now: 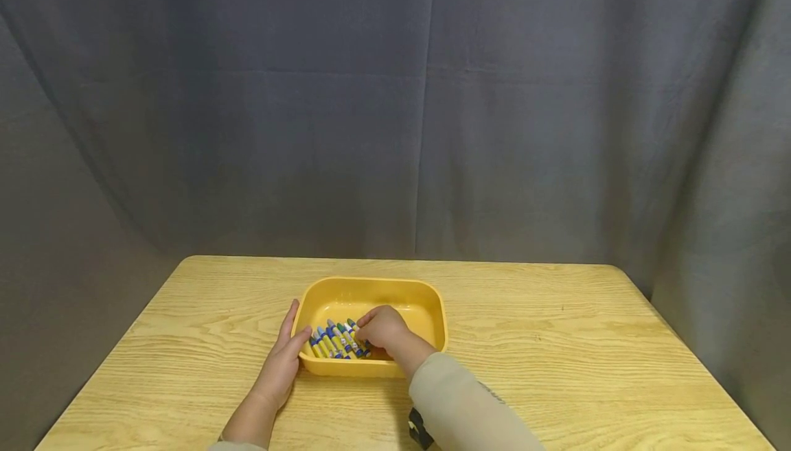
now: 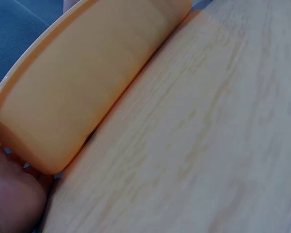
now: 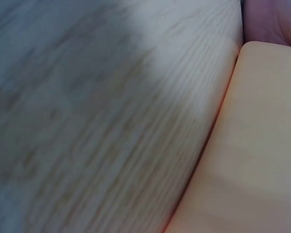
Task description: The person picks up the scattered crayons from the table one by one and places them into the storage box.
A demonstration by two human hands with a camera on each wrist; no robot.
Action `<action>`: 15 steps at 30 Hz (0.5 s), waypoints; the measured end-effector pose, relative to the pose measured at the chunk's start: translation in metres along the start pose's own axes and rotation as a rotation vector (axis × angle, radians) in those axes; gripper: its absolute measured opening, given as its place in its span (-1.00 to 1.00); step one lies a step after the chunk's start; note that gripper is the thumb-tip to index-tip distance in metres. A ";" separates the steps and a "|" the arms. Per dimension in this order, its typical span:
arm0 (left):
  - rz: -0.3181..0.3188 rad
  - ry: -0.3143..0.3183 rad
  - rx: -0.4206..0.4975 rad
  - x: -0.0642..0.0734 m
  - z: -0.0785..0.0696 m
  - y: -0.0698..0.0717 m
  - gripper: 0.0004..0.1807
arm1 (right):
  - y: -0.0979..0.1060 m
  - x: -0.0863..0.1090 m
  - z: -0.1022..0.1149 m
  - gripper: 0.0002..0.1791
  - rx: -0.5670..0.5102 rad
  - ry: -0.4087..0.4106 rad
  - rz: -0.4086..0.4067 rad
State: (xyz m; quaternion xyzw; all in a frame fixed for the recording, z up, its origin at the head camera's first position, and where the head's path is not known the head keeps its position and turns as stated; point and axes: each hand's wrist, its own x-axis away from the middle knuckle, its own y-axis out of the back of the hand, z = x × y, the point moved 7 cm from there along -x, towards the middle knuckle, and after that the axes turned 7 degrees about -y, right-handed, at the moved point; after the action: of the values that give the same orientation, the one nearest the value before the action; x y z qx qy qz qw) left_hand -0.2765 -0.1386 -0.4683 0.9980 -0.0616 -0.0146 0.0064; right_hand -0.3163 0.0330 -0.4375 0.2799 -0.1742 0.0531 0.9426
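Note:
A yellow plastic tray [image 1: 426, 290] with rounded corners stands on the table. Inside it, toward the left front, several crayons [image 1: 336, 342] with yellow and blue wrappers and blue or green tips lie side by side in a slanting row. My left hand [image 1: 281, 365] holds the tray's left side, thumb over the rim and fingers along the outer wall. Reaching in over the front rim, my right hand [image 1: 386, 331] has its fingers curled down at the right end of the row, pinching a crayon there. The wrist views show mainly the tray's outer wall [image 2: 82, 82].
The light wooden table [image 1: 556, 355] extends to both sides of the tray, with rounded far corners. A grey curtain [image 1: 395, 128] hangs behind it and along the sides. A black object [image 1: 419, 429] shows beneath the right sleeve.

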 end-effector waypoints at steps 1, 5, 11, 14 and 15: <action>0.001 0.001 0.001 0.000 0.000 0.000 -0.26 | 0.000 0.000 0.000 -0.89 0.014 -0.001 -0.008; 0.003 0.001 0.004 -0.001 0.001 -0.001 -0.25 | 0.001 0.000 -0.001 -0.88 0.038 -0.007 -0.017; 0.008 -0.001 0.001 0.000 0.001 0.001 -0.24 | 0.002 0.001 -0.001 -0.85 0.037 0.005 -0.010; 0.006 0.000 -0.020 -0.001 0.002 0.004 -0.23 | 0.005 0.000 0.001 -0.80 0.017 0.017 -0.015; 0.006 -0.001 -0.032 -0.001 0.002 0.005 -0.23 | 0.006 0.000 0.001 -0.79 0.005 0.021 -0.015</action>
State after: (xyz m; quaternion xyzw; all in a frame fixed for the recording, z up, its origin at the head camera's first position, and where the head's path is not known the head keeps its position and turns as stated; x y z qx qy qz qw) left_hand -0.2781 -0.1435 -0.4697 0.9975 -0.0644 -0.0160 0.0226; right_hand -0.3184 0.0378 -0.4333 0.2828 -0.1623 0.0494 0.9441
